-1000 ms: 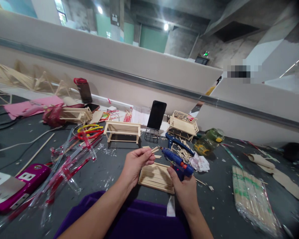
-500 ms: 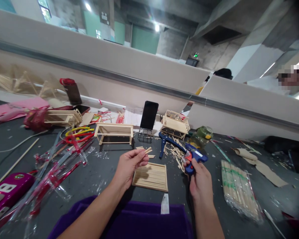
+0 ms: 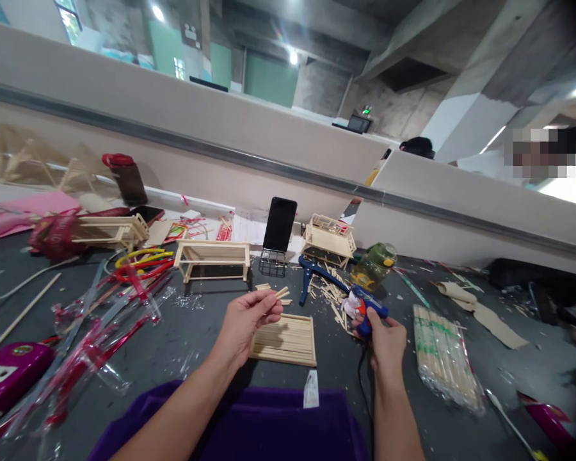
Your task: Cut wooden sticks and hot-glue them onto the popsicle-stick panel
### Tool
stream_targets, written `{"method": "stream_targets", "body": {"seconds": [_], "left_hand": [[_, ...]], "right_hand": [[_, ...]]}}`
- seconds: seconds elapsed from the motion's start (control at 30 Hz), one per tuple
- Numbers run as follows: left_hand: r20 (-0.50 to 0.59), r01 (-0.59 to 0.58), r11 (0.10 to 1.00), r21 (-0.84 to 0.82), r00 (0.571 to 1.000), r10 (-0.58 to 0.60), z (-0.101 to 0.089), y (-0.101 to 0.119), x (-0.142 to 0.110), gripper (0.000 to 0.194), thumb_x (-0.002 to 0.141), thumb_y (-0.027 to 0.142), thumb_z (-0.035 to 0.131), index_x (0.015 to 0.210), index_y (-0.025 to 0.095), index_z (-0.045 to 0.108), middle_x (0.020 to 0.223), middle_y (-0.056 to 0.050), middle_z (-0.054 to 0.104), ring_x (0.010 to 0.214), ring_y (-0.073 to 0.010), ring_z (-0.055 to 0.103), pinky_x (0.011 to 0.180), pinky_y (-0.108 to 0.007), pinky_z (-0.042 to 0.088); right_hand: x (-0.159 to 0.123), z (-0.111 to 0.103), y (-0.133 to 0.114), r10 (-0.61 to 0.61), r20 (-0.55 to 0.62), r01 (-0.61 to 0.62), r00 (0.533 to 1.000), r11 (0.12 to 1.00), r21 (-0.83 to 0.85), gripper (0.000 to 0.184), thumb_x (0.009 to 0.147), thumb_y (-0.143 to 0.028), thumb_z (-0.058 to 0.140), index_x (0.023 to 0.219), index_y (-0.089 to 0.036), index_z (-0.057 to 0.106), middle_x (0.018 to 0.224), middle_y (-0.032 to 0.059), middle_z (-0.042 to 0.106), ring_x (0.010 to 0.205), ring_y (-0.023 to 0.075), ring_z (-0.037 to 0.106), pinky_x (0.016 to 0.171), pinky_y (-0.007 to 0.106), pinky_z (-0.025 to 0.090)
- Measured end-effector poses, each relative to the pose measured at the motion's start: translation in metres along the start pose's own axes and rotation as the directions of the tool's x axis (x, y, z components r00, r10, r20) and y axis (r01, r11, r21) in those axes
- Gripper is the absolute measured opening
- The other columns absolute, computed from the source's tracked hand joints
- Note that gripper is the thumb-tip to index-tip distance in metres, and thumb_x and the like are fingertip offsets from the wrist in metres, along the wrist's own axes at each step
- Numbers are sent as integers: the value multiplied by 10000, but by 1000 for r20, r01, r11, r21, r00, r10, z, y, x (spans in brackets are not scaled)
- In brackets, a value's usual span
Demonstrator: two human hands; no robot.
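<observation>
Between thumb and fingertips, my left hand pinches short wooden sticks. Below it lies a flat panel of wooden sticks, its left edge partly hidden by that hand. On the right, my right hand grips a blue glue gun, whose cord hangs down toward me. Loose cut sticks are scattered beside the gun, along with a blue-handled cutter. A few more short sticks rest just beyond my left fingers.
A stick frame, a phone on a wire stand and a small stick model line the back. Plastic wrappers clutter the left. Bundled sticks and a green bottle are on the right.
My right hand has drawn the glue gun away to the right from the sticks in my left hand, turning it. My left hand still pinches the sticks. The view has shifted right.
</observation>
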State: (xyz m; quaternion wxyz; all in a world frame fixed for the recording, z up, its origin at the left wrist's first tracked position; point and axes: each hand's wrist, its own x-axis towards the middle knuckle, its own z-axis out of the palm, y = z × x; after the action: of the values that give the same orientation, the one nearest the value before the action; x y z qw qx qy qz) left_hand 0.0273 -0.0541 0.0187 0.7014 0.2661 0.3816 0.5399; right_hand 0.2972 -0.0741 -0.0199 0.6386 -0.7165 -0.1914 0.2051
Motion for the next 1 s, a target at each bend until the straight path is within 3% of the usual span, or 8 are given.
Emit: {"method": "stream_targets", "body": {"seconds": [0.13,0.27,0.37,0.43,0.53,0.67,0.87,1.0], "left_hand": [[11,8,1000,3,1000,-8,1,1,-1,233,637,222,790,809,88,708,665,-74,705,567,-102,641,570,-175,540],[37,17,1000,16,999,-18,1,3,-2,225,646,220,785,800,79,699,661,-73,699,565,-102,638,560,-175,538],[58,58,998,25,997,-59,1,3,-2,214,651,205,783,796,77,691,658,-67,692,558,-96,631,549,-169,535],[86,102,994,28,991,-104,0,2,-2,208,658,197,778,804,79,689,665,-65,690,555,-91,628,553,-169,537],[141,145,988,51,978,-151,0,1,-2,198,675,197,766,818,83,691,679,-57,685,556,-81,621,561,-167,537],[192,154,982,109,966,-172,1,-1,-4,186,671,221,767,761,79,687,653,-47,668,537,-75,601,528,-157,515],[207,149,971,187,960,-187,5,-3,-8,223,652,266,776,737,79,687,648,-47,661,540,-86,603,528,-170,502],[208,128,969,211,963,-173,6,-3,-9,252,655,302,771,743,80,691,654,-46,660,545,-88,601,543,-183,502]], "right_hand": [[-2,-11,-4,-160,-5,127,987,805,-579,960,630,-600,663,1308,4,350,754,218,681,730,389,655,679,527,473],[-14,-15,-15,-284,57,243,957,679,-692,917,700,-630,573,1350,-16,370,727,213,671,675,385,633,658,526,426],[-34,-2,-23,-436,153,445,887,717,-537,636,776,-532,549,1287,-158,487,700,81,651,614,260,607,652,405,439],[-52,13,-25,-447,334,534,830,811,-240,480,801,-463,553,1199,-194,550,722,40,632,614,193,581,627,327,452],[-76,32,-26,-428,577,460,696,882,98,438,778,-341,616,1188,-202,554,905,63,643,743,173,594,637,282,472],[-90,39,-23,-422,696,369,581,899,238,433,781,-253,637,1206,-243,555,1088,80,624,844,172,600,713,301,498],[-91,37,-22,-498,689,451,526,850,270,233,808,-233,628,1039,-243,662,973,44,639,883,172,598,775,296,480],[-94,39,-24,-515,664,487,543,837,251,124,807,-229,627,913,-220,691,875,33,635,818,162,596,730,278,469]]}}
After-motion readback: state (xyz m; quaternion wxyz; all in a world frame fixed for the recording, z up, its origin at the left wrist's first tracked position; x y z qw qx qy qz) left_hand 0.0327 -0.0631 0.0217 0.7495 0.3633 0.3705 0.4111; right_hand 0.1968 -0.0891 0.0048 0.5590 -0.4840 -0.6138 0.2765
